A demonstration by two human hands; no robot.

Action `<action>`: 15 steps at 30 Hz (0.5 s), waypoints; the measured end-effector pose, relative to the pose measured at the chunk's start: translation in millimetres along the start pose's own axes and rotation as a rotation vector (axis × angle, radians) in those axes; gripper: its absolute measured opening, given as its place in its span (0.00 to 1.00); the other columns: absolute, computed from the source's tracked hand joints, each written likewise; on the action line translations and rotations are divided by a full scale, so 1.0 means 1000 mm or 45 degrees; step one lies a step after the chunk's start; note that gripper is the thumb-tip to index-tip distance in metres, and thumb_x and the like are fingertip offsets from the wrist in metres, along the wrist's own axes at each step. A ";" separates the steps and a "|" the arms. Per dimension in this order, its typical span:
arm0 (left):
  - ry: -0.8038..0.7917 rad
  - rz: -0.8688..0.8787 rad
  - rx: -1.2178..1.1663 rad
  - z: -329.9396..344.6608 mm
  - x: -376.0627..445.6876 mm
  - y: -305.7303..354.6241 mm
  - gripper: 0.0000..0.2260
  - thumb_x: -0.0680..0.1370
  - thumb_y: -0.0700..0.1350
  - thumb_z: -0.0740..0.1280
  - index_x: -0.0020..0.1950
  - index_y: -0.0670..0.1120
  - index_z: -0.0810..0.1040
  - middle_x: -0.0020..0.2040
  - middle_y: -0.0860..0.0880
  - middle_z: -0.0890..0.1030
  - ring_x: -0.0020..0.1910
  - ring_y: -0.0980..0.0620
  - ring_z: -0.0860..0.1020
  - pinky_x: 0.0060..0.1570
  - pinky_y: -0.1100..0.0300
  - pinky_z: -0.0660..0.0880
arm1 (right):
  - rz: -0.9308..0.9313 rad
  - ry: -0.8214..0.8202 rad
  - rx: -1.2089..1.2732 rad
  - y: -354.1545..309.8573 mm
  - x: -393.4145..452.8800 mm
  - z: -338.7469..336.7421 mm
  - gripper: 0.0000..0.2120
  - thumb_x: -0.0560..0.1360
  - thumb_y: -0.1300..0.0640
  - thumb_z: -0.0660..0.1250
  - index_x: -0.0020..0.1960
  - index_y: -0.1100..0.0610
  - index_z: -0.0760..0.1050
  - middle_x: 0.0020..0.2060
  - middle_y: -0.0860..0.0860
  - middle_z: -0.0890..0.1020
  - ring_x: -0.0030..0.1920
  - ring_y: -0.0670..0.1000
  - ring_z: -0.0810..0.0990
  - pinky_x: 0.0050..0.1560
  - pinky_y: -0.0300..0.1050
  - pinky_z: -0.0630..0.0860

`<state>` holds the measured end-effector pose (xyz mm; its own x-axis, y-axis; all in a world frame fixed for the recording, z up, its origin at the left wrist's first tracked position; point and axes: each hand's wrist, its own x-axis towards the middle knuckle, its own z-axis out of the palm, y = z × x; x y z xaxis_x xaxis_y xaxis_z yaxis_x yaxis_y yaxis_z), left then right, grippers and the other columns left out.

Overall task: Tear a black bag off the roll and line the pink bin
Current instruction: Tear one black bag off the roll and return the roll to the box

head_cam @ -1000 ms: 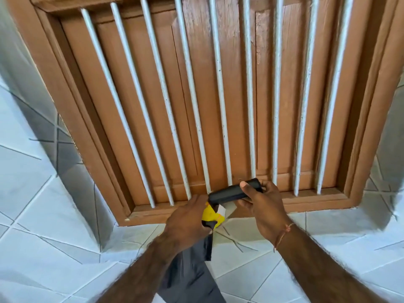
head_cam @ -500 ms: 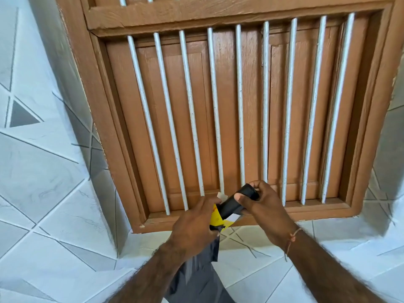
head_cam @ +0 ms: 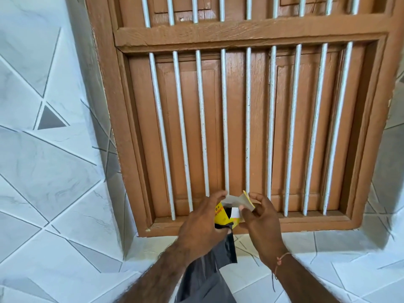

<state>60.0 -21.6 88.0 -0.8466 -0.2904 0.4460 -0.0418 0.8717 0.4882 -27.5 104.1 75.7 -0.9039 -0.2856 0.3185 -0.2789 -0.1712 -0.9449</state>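
My left hand [head_cam: 202,226] grips a small yellow carton [head_cam: 220,218] in front of the window sill. A torn-off black bag [head_cam: 209,272] hangs from the same hand, down between my forearms. Something black, the bag roll [head_cam: 227,212], shows inside the carton's open top. My right hand [head_cam: 261,224] pinches the carton's grey-and-yellow flap [head_cam: 239,201] between thumb and fingers. The pink bin is not in view.
A brown wooden window [head_cam: 251,127] with closed shutters and several white vertical bars [head_cam: 247,119] fills the view straight ahead. White tiled wall [head_cam: 50,171] with grey lines surrounds it, and a tiled ledge [head_cam: 328,259] runs below the sill.
The black roll has gone from my right hand into the yellow carton. My right hand now holds the carton's flap. The view has tilted upward along the window.
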 end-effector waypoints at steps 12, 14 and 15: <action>0.076 -0.060 -0.031 -0.002 0.006 0.000 0.26 0.68 0.52 0.75 0.57 0.61 0.62 0.50 0.56 0.76 0.46 0.54 0.77 0.42 0.52 0.80 | -0.351 -0.120 -0.367 -0.001 0.003 0.018 0.02 0.75 0.55 0.69 0.45 0.48 0.78 0.42 0.46 0.83 0.45 0.45 0.81 0.44 0.39 0.77; 0.079 -0.078 -0.025 -0.002 0.008 0.002 0.27 0.68 0.54 0.75 0.57 0.61 0.61 0.50 0.56 0.77 0.45 0.54 0.78 0.41 0.52 0.81 | -0.363 -0.060 -0.397 0.000 0.003 0.022 0.02 0.75 0.56 0.68 0.48 0.50 0.77 0.43 0.47 0.83 0.45 0.45 0.81 0.43 0.38 0.78; 0.090 -0.074 -0.013 -0.002 0.008 0.002 0.27 0.68 0.54 0.74 0.58 0.61 0.61 0.50 0.56 0.77 0.44 0.54 0.78 0.41 0.53 0.81 | -0.366 -0.018 -0.409 0.001 0.003 0.024 0.03 0.75 0.56 0.68 0.48 0.51 0.76 0.43 0.47 0.82 0.45 0.45 0.81 0.43 0.38 0.78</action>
<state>54.0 -22.9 94.1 -0.8033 -0.3678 0.4685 -0.0841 0.8487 0.5222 -22.1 80.2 77.4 -0.7708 -0.2824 0.5711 -0.6075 0.0561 -0.7923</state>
